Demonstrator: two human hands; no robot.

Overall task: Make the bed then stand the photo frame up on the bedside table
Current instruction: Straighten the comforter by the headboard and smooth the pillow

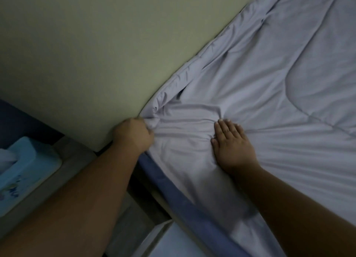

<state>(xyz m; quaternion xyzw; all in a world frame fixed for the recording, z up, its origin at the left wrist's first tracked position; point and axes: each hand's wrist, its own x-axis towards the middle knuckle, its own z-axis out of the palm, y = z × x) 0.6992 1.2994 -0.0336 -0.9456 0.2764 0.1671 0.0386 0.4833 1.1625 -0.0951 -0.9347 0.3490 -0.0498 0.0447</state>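
Note:
A pale lilac quilt (269, 94) covers the bed and fills the right half of the head view. Its corner is bunched against the wall. My left hand (134, 135) is closed on that bunched corner at the wall. My right hand (231, 143) lies flat on the quilt a little to the right, fingers spread and pressing the creased cloth. A darker blue sheet edge (173, 187) shows below the quilt along the bed's side. No photo frame is in view.
A cream wall (96, 54) runs along the bed's far edge. At the lower left a light blue tissue box (25, 172) rests on a grey bedside surface (77, 160). A pale white surface (173, 241) shows at the bottom.

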